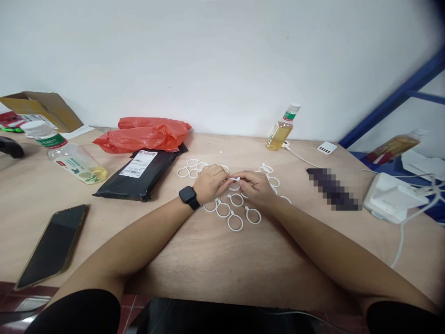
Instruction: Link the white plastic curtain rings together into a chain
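Pinching a white piece between them, both hands nearly meet among white rings.

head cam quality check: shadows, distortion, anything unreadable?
Head view: soft shadows on the table beside the forearms; head view: wide-angle stretch toward the edges, upper right corner dark; head view: dark item at right pixelated, unreadable; head view: white piece between left hand and right hand too small for fine detail.
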`<state>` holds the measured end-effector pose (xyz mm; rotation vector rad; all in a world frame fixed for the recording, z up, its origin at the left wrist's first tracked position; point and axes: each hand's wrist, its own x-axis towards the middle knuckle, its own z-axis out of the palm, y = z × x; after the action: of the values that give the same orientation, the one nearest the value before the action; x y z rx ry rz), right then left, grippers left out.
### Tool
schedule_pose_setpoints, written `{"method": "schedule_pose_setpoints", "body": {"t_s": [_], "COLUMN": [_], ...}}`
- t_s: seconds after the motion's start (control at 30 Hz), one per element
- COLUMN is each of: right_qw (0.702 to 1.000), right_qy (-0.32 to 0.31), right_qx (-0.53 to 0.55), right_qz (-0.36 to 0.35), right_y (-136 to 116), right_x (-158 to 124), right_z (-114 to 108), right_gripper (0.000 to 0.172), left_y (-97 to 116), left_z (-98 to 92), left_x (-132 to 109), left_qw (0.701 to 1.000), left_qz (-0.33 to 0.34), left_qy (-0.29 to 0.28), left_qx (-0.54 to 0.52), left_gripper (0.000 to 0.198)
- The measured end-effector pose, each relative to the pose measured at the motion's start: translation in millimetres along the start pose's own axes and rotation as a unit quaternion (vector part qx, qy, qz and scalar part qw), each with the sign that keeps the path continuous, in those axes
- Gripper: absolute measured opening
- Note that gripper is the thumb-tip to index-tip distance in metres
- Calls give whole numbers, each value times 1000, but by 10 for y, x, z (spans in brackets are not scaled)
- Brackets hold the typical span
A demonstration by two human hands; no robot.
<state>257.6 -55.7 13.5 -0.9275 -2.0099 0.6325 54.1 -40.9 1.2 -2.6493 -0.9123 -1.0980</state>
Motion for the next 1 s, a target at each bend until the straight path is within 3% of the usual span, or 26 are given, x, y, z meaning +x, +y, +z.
{"method": "schedule_pose_setpoints", "body": {"t_s": [0.7, 1.0], "right_qw": [999, 1000], "right_qy": [13, -2], "right_qx": [-7, 5], "right_qz": [45, 24], "right_y": [-59, -36], "right_x": [12, 36], "right_z": [26, -22], "right_gripper": [27, 27], "left_y": [54, 130], "left_z": [-1, 17], "left_x": [17, 23], "left_qw": [999, 998], "left_qz": [43, 11], "left_qy": [2, -2], "left_qx": [34, -66], "left_gripper": [34, 31]}}
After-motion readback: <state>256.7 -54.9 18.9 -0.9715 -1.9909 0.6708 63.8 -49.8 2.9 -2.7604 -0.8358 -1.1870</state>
